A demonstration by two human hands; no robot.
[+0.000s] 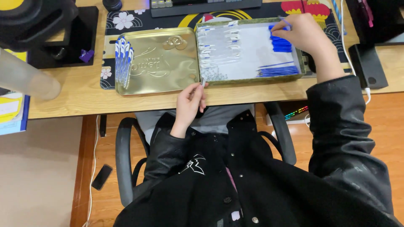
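Head view: my left hand [190,101] pinches a clear pen barrel [202,82] at the desk edge, just below the open tin tray [251,77]; my right hand [305,33] closes fingers on blue caps [281,43] inside that tray

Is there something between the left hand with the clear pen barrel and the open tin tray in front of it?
Nothing visible. The left hand holds the pen barrel just at the near rim of the tray, with only bare desk edge between.
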